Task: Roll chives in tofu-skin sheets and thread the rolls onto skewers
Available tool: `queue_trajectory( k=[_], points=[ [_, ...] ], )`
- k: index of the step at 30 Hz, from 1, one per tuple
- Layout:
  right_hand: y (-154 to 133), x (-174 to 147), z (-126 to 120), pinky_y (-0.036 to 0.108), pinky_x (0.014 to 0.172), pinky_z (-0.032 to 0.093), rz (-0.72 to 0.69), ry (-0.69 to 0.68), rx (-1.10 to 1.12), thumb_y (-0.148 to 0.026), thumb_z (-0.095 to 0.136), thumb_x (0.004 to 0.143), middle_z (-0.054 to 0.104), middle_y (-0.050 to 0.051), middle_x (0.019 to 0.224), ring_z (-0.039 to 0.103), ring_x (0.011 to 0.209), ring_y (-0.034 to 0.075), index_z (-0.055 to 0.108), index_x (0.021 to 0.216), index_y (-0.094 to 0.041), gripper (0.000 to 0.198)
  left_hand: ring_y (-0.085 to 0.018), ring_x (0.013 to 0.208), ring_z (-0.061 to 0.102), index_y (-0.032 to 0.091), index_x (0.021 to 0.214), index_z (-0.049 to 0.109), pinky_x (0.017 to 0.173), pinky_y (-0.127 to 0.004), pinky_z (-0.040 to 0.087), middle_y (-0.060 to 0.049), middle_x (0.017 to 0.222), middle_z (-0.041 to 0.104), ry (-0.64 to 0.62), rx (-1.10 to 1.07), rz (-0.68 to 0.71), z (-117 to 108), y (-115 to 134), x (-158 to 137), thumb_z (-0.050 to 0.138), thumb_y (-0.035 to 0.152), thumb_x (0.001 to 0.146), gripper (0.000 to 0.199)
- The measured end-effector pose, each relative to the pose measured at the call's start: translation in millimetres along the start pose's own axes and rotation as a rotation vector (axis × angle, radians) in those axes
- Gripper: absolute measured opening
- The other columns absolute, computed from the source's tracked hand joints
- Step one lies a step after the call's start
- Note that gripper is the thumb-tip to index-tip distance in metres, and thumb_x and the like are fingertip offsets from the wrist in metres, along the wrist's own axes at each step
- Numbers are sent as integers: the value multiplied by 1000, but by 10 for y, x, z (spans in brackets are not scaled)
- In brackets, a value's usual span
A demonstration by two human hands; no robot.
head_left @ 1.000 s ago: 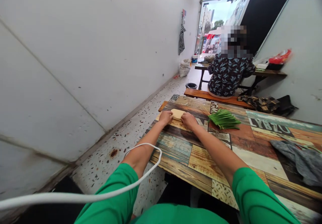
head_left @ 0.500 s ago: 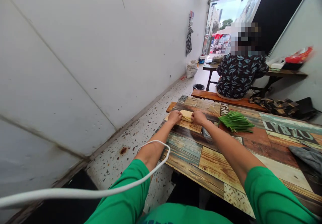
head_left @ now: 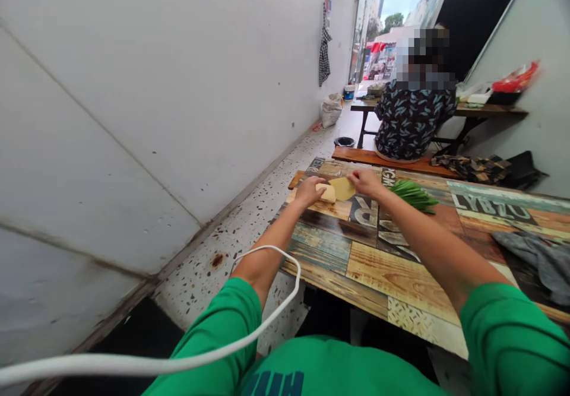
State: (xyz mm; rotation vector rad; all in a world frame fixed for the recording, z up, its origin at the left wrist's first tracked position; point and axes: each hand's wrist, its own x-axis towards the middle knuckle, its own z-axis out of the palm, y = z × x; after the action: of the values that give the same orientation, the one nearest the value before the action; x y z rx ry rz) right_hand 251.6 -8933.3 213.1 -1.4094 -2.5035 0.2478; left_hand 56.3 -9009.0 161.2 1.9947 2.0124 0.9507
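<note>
My left hand (head_left: 310, 191) is closed at the left end of a small stack of pale yellow sheets (head_left: 326, 194), which look like tofu skin. Pinched at its right edge by my right hand (head_left: 365, 182) is one thin yellow sheet (head_left: 342, 189), raised at the right of the stack. Just beyond my right wrist lies a bundle of green chives (head_left: 412, 196), partly covered by the forearm.
The patterned wooden table (head_left: 383, 265) bears a grey cloth (head_left: 534, 259) at the right. A white cable (head_left: 196, 354) crosses by my left arm. Ahead, a person in a leaf-patterned shirt (head_left: 412, 117) sits on a bench (head_left: 374, 160). A wall (head_left: 133, 87) runs along the left.
My right hand has moved rightward with one sheet, apart from the stack. Earlier both hands were at the stack's near edge. The view has shifted slightly.
</note>
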Motion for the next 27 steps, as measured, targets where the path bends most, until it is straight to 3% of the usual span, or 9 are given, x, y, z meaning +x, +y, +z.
queue_trajectory(
  k=[5, 8, 11, 15, 17, 20, 23, 25, 27],
  points=[
    [330, -598, -539, 25, 60, 32, 3, 120, -120, -39, 48, 93, 69, 7, 75, 57, 70, 16, 71, 82, -14, 36, -21, 106, 66, 15, 117, 69, 99, -33, 50, -9, 116, 71, 51, -117, -57, -84, 228, -334, 62, 20, 87, 31],
    [302, -1023, -647, 26, 59, 33, -8, 87, -263, -41, 49, 92, 70, 9, 80, 60, 73, 19, 70, 83, -16, 34, -20, 100, 68, 15, 116, 69, 93, -32, 53, -10, 115, 71, 34, -185, -29, -95, 364, -570, 62, 21, 86, 31],
    [66, -1433, -388, 26, 62, 37, -145, -66, -337, -36, 48, 93, 71, 11, 91, 62, 81, 20, 68, 84, -16, 29, -21, 106, 66, 15, 115, 69, 97, -34, 52, -10, 117, 71, 19, -197, 45, -57, 447, -818, 62, 19, 86, 30],
    [-92, -1834, 68, 25, 67, 41, -341, -295, -221, -35, 44, 97, 71, 11, 95, 64, 84, 19, 69, 89, -16, 32, -22, 114, 63, 15, 116, 67, 103, -37, 48, -11, 120, 69, -5, -182, 178, 37, 462, -1169, 59, 18, 88, 30],
    [79, -1877, 108, 25, 68, 42, -266, -226, -190, -35, 39, 99, 71, 9, 96, 65, 86, 18, 69, 93, -18, 35, -22, 118, 60, 16, 119, 66, 105, -38, 46, -12, 124, 67, -69, -182, 292, 95, 480, -1330, 57, 20, 89, 31],
    [558, -1739, -34, 26, 69, 41, 82, -11, -306, -35, 41, 98, 71, 11, 101, 65, 91, 21, 70, 99, -17, 34, -24, 127, 54, 18, 122, 64, 109, -42, 40, -14, 135, 60, -270, -138, 489, 196, 571, -1488, 57, 25, 90, 34],
    [952, -1536, -138, 28, 68, 40, 275, -48, -383, -40, 45, 96, 72, 14, 99, 65, 92, 23, 72, 96, -15, 37, -23, 120, 59, 21, 121, 64, 113, -47, 31, -12, 128, 65, -444, -73, 555, 289, 699, -1470, 57, 27, 91, 31],
    [1045, -1441, -97, 28, 68, 41, 298, -93, -387, -41, 43, 97, 72, 14, 97, 66, 92, 23, 72, 96, -16, 38, -21, 112, 64, 22, 118, 66, 113, -46, 31, -10, 118, 70, -428, -70, 527, 331, 762, -1336, 55, 27, 93, 28],
    [1024, -1379, -2, 27, 70, 42, 263, -53, -404, -42, 43, 97, 71, 14, 100, 65, 95, 23, 72, 98, -16, 39, -21, 108, 65, 20, 117, 67, 107, -41, 39, -10, 114, 72, -342, -61, 474, 356, 795, -1122, 54, 26, 93, 28]
  ],
)
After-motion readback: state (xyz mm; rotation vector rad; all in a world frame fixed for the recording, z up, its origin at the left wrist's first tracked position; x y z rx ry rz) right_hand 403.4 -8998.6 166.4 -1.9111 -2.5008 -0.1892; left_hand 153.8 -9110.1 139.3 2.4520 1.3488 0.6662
